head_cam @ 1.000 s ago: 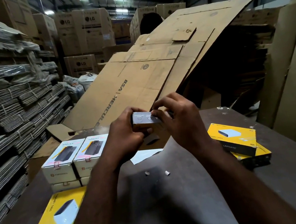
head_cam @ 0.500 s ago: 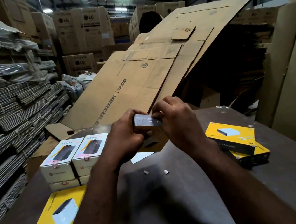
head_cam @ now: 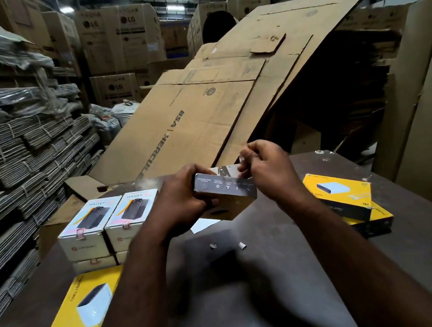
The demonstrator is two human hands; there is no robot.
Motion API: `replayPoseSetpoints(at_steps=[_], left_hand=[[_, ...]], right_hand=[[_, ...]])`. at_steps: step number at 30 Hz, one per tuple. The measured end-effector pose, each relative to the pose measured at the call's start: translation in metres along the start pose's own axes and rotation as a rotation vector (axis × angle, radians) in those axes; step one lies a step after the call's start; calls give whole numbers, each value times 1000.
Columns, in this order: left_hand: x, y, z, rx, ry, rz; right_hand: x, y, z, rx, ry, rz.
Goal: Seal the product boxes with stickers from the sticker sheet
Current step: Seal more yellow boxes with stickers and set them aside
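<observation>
The box [head_cam: 225, 194] being worked on is held up off the table [head_cam: 286, 293], about chest-high between both hands, its dark side with small white icons turned toward the person and a yellow face underneath. The left hand [head_cam: 179, 206] wraps around its left end, fingers curled over the top edge and thumb below, clamping it steady. The right hand [head_cam: 266, 173] sits at the far right corner of the top, fingertips bunched tight together. They seem to be pinching or pressing something small and pale there, probably a sticker, though it is too blurred to be sure.

Just under the box, a white slip of paper [head_cam: 204, 225] lies flat on the table; that may be the sticker sheet. Two tiny white scraps [head_cam: 241, 245] lie a little nearer.

To the left stand two white boxes [head_cam: 106, 226] side by side, on top of more of the same, each with a small pinkish tab over the front edge of its lid, so I'd judge those sealed. A flat yellow box [head_cam: 75, 318] lies near the table's front left corner, and two more yellow boxes [head_cam: 347, 196] are stacked on the right; no seal shows on any of them from here.

So by my reckoning the white ones are finished, one box is mid-seal, and at least three yellow ones are probably left.
</observation>
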State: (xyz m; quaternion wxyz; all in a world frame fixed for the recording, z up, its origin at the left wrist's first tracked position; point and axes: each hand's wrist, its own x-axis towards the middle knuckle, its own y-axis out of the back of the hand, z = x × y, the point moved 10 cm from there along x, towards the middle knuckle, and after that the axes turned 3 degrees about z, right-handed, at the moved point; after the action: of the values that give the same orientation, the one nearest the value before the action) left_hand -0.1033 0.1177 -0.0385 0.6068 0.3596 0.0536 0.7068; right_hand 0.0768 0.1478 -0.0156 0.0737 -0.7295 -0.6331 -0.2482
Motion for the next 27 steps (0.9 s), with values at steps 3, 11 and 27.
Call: replayPoseSetpoints(at_steps=[3,11,27], left_hand=[[-1,-5,-11,-9,27,4],[-3,15,-53,-39,258,229],[-3,25,-35,-235,216,309]], right_hand=[[-1,-2,3,-14,6,-36],[-41,-25,71,-309,87,-89],[-59,19,140,-799,150,-238]])
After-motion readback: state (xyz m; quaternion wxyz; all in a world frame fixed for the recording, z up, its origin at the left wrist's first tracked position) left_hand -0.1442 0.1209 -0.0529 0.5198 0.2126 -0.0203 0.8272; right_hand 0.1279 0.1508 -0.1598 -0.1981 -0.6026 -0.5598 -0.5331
